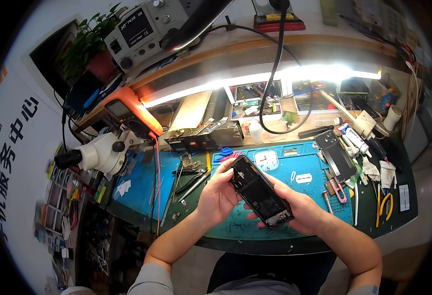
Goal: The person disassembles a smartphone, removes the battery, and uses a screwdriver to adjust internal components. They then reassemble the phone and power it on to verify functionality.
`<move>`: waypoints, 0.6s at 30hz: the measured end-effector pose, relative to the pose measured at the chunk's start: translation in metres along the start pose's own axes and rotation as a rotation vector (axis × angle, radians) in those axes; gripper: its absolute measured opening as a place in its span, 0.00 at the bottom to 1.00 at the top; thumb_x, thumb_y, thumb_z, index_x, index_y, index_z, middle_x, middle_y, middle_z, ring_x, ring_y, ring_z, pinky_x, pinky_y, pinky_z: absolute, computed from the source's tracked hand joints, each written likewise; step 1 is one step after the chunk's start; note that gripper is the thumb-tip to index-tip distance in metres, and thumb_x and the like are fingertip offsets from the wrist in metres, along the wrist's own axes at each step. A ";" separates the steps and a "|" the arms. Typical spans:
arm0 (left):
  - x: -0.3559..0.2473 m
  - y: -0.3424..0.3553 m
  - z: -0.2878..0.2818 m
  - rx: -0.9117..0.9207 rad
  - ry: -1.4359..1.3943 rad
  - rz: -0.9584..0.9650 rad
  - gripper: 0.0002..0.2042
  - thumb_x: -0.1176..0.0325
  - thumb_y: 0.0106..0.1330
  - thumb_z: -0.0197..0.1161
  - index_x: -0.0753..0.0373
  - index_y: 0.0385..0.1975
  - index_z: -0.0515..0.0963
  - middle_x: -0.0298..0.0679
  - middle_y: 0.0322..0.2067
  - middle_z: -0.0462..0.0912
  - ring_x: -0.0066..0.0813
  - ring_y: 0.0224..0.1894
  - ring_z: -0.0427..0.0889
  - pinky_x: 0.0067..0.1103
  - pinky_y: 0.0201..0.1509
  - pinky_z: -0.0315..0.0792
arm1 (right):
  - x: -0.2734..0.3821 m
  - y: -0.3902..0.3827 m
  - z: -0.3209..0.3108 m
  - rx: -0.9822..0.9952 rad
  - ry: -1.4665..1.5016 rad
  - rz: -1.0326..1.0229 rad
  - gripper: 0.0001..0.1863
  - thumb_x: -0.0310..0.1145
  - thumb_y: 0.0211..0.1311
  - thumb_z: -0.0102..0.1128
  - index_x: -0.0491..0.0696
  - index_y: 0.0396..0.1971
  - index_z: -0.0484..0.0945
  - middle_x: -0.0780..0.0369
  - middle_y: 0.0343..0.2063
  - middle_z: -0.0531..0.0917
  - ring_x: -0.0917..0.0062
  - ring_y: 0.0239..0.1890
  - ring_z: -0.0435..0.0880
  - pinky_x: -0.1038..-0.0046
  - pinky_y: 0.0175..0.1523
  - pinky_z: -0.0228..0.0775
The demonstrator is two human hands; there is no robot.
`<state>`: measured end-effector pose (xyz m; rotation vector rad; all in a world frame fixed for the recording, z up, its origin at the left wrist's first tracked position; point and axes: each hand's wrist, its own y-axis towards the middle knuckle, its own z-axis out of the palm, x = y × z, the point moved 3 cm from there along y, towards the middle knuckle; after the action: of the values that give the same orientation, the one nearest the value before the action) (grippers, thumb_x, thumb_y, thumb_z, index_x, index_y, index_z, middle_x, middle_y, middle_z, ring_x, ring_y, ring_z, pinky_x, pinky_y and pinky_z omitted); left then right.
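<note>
Tilted above the blue work mat [235,221] is an opened smartphone [261,192], its dark inner side with the battery and circuit parts facing up. My left hand [218,194] is closed round its left side, the thumb near the top end. At the lower right, my right hand [302,209] grips the other edge, with fingertips showing beneath the phone. On the mat beyond lie a razor blade [304,178], a small clear case [266,160] and blue and pink pieces [227,154]. Another dark phone part [335,156] rests to the right.
Pink-handled scissors [340,191] and yellow-handled pliers [386,205] lie at right, near a glue tube [354,139]. Tweezers [194,186] lie left of my hands. A white microscope [95,155], an orange multimeter [133,113] and a white bottle [255,132] stand farther back. A black cable [273,73] hangs overhead.
</note>
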<state>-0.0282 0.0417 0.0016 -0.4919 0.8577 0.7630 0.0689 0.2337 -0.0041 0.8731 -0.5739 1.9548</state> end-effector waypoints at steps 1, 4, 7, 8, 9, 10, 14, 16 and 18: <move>-0.002 0.002 0.001 0.028 -0.028 0.010 0.26 0.55 0.83 0.52 0.60 0.75 0.62 0.45 0.68 0.76 0.40 0.68 0.77 0.43 0.74 0.70 | -0.002 -0.001 -0.004 -0.017 0.006 0.024 0.43 0.60 0.82 0.44 0.51 0.84 0.46 0.52 0.67 0.76 0.62 0.64 0.83 0.59 0.59 0.82; -0.008 0.007 0.003 0.075 0.009 0.101 0.38 0.50 0.80 0.59 0.64 0.81 0.54 0.50 0.77 0.62 0.40 0.79 0.62 0.42 0.83 0.55 | 0.000 -0.003 -0.007 -0.043 0.021 0.039 0.38 0.54 0.84 0.43 0.54 0.84 0.48 0.57 0.64 0.76 0.68 0.61 0.82 0.63 0.60 0.80; -0.009 0.005 0.004 0.020 0.719 0.546 0.41 0.51 0.78 0.62 0.64 0.82 0.51 0.51 0.80 0.57 0.44 0.81 0.56 0.43 0.84 0.52 | 0.005 -0.005 -0.001 -0.114 -0.047 -0.032 0.37 0.46 0.83 0.51 0.55 0.84 0.50 0.59 0.62 0.75 0.72 0.59 0.82 0.67 0.60 0.79; -0.007 0.003 0.005 0.103 0.681 0.531 0.46 0.55 0.75 0.68 0.63 0.83 0.45 0.50 0.82 0.49 0.48 0.84 0.48 0.46 0.85 0.48 | 0.006 -0.006 0.000 -0.148 -0.083 -0.066 0.38 0.44 0.82 0.55 0.55 0.84 0.51 0.59 0.62 0.75 0.73 0.59 0.81 0.67 0.61 0.79; -0.004 0.001 0.011 0.142 0.667 0.538 0.46 0.57 0.74 0.69 0.62 0.83 0.45 0.49 0.83 0.48 0.46 0.85 0.47 0.45 0.85 0.49 | 0.006 -0.008 -0.001 -0.157 -0.176 -0.111 0.40 0.41 0.80 0.59 0.54 0.84 0.52 0.59 0.62 0.74 0.74 0.59 0.81 0.68 0.61 0.79; 0.000 -0.001 0.022 0.182 0.653 0.546 0.46 0.59 0.74 0.70 0.61 0.83 0.45 0.47 0.83 0.46 0.45 0.85 0.45 0.45 0.85 0.49 | 0.005 -0.008 -0.004 -0.167 -0.269 -0.156 0.41 0.39 0.78 0.63 0.54 0.84 0.53 0.59 0.62 0.74 0.74 0.59 0.81 0.69 0.61 0.80; -0.005 -0.004 0.040 0.265 0.817 0.523 0.49 0.74 0.67 0.68 0.58 0.84 0.43 0.44 0.84 0.42 0.43 0.86 0.41 0.44 0.83 0.56 | 0.009 -0.010 0.003 -0.228 -0.472 -0.237 0.45 0.35 0.71 0.73 0.52 0.82 0.57 0.57 0.61 0.74 0.75 0.59 0.82 0.70 0.60 0.83; -0.006 -0.003 0.047 0.255 0.844 0.474 0.48 0.79 0.63 0.62 0.57 0.84 0.44 0.43 0.83 0.45 0.42 0.86 0.44 0.44 0.83 0.59 | 0.008 -0.010 0.005 -0.268 -0.506 -0.253 0.46 0.36 0.69 0.76 0.51 0.81 0.59 0.56 0.61 0.76 0.72 0.60 0.83 0.69 0.59 0.84; -0.007 -0.001 0.051 0.254 0.875 0.459 0.47 0.80 0.62 0.62 0.58 0.83 0.47 0.44 0.82 0.48 0.42 0.85 0.47 0.43 0.82 0.60 | 0.007 -0.011 0.002 -0.318 -0.714 -0.355 0.47 0.37 0.67 0.77 0.51 0.81 0.60 0.55 0.60 0.78 0.71 0.59 0.83 0.69 0.59 0.84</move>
<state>-0.0059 0.0719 0.0370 -0.3975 1.9053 0.8374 0.0768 0.2418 0.0030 1.3565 -1.0231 1.1610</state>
